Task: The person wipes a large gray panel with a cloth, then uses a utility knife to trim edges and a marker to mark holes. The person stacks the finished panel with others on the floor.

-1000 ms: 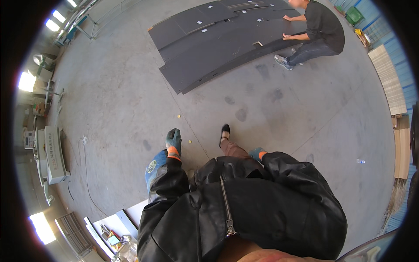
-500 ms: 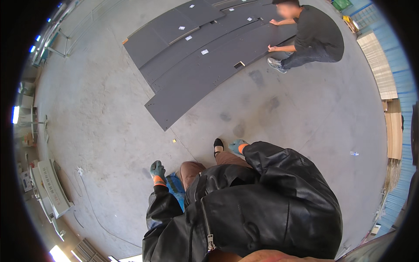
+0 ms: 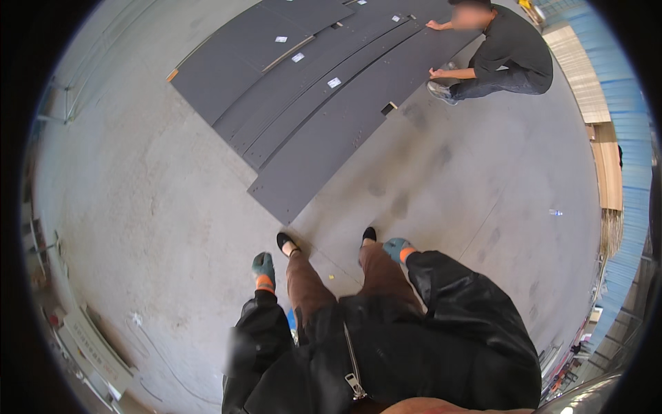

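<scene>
person stepped closer to dark panels, gloved hands swung forward

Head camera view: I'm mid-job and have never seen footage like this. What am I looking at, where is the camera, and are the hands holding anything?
There is no machine here: a person wears a wide fisheye camera on the head, and it looks straight down, so straight edges bend near the rim. The black jacket and brown trousers below are the wearer's own body. The left hand and right hand wear teal gloves with orange cuffs and hang at the sides; neither holds or touches anything. The black shoes stand on a grey concrete floor. Just ahead of the feet lie several long dark grey panels, overlapping flat on the floor, some with small white labels. At the far end a second person crouches with both hands on the panels. Stacked pale boards line the right wall.
</scene>
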Demonstrator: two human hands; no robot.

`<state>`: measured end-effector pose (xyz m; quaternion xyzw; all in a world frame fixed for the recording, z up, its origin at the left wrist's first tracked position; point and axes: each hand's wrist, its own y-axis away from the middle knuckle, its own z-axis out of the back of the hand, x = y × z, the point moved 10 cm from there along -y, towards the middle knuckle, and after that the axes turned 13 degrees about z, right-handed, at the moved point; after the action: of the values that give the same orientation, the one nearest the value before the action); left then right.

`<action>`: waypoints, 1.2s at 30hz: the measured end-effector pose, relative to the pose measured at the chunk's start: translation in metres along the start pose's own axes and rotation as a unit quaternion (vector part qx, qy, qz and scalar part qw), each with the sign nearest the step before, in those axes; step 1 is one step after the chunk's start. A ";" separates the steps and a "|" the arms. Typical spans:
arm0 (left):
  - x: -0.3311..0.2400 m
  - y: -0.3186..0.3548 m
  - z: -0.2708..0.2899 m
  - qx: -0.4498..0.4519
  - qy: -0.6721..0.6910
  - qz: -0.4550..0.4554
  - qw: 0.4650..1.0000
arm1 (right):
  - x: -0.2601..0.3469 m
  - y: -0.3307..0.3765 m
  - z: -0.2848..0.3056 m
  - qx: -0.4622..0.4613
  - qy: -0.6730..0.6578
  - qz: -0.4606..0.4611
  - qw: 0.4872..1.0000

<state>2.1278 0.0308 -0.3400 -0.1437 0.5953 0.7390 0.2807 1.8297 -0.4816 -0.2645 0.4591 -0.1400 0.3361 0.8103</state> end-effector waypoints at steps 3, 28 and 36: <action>0.010 -0.069 0.022 -0.025 -0.031 0.016 0.999 | 0.072 -0.019 -0.027 0.042 -0.027 -0.004 0.999; 0.027 -0.359 -0.073 0.203 0.171 0.082 0.961 | 0.036 -0.424 -0.144 0.174 -0.444 0.025 0.879; -0.018 -0.358 -0.081 0.157 0.120 -0.018 0.980 | 0.040 -0.419 -0.175 0.162 -0.348 -0.041 0.922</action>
<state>2.3420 -0.0034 -0.6360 -0.1961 0.7304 0.6087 0.2399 2.1273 -0.4662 -0.6099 0.6777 -0.3381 0.1393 0.6380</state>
